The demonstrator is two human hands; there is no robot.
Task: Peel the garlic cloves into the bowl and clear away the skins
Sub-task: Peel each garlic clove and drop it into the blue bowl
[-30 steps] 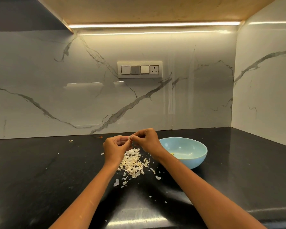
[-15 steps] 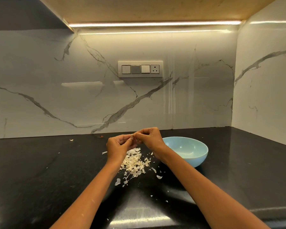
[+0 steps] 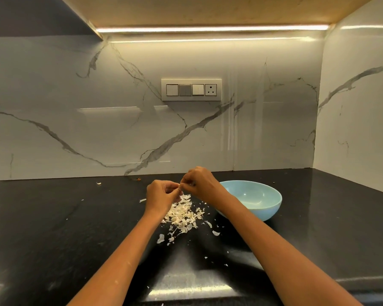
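Observation:
My left hand (image 3: 163, 195) and my right hand (image 3: 200, 181) meet above the black counter, fingers curled, pinching a small garlic clove (image 3: 180, 187) between their fingertips. The clove is almost fully hidden by the fingers. Directly below lies a pile of pale garlic skins (image 3: 182, 214). A light blue bowl (image 3: 268, 208) sits just right of my right wrist; my forearm hides its left rim and I cannot make out its contents.
Loose skin flakes (image 3: 216, 233) are scattered on the black counter (image 3: 53, 228) toward the front, with one piece (image 3: 98, 183) near the back wall. A marble backsplash with a switch panel (image 3: 191, 89) stands behind, and a side wall closes the right.
Both hands have stayed together over the skin pile, the right hand rising slightly as the fingers work at the clove. The bowl and skins have not moved.

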